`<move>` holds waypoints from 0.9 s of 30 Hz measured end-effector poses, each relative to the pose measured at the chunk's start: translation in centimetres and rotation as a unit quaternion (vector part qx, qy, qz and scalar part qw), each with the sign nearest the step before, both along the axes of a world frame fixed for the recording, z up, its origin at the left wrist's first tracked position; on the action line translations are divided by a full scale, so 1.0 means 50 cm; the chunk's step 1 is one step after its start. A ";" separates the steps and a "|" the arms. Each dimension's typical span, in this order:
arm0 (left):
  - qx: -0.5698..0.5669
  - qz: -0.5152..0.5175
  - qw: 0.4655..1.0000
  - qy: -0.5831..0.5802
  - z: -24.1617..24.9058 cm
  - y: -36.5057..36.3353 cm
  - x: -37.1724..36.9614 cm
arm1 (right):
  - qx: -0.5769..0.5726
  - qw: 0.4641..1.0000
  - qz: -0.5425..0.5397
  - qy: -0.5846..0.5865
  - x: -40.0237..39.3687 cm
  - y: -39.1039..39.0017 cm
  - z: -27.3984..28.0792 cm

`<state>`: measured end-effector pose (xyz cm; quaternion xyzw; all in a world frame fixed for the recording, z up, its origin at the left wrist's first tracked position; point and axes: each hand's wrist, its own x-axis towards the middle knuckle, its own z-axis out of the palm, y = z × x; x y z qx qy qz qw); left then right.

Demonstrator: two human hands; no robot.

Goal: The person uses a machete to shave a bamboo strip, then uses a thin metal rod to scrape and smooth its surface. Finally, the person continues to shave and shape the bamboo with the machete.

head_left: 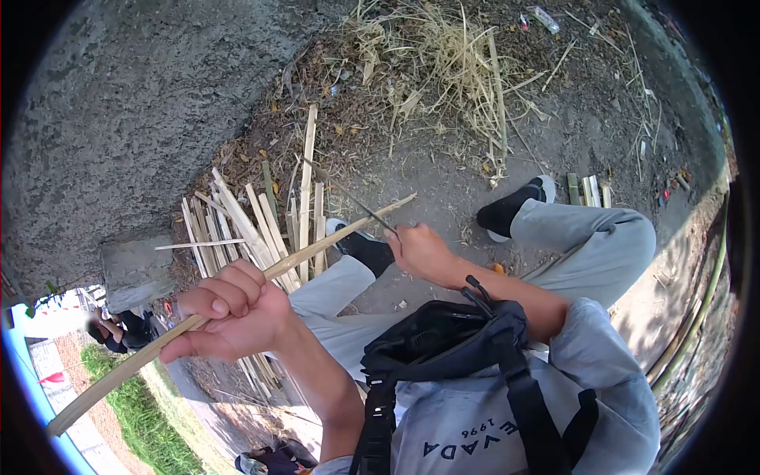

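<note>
My left hand is closed around a long, pale bamboo strip. The strip slants from the lower left edge of the view up toward the middle. My right hand grips a knife whose long, narrow, dark blade points up and left. The blade's base crosses the strip near its far end in this view. The knife's handle is hidden inside my fingers.
Split bamboo strips lie in a pile beside my left foot. A heap of fine shavings covers the ground ahead. A concrete wall stands at left, and a black bag hangs on my chest. Another person sits far left.
</note>
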<state>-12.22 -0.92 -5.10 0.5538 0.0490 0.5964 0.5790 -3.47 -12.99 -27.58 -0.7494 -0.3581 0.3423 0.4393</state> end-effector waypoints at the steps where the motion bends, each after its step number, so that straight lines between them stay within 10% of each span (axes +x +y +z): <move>1: 0.014 -0.034 0.999 -0.002 -0.006 0.002 -0.012 | -0.079 0.997 -0.004 0.013 0.013 -0.009 -0.068; 9: 0.025 -0.051 0.998 0.008 -0.007 -0.012 -0.011 | 0.073 0.994 0.078 0.031 0.022 0.000 0.143; 14: 0.010 0.003 1.000 -0.008 -0.014 -0.011 -0.036 | -0.038 0.998 -0.041 -0.005 -0.004 -0.009 -0.125; 27: 0.010 0.038 0.999 0.000 -0.014 -0.006 -0.040 | -0.075 0.996 0.025 -0.037 0.036 -0.013 -0.116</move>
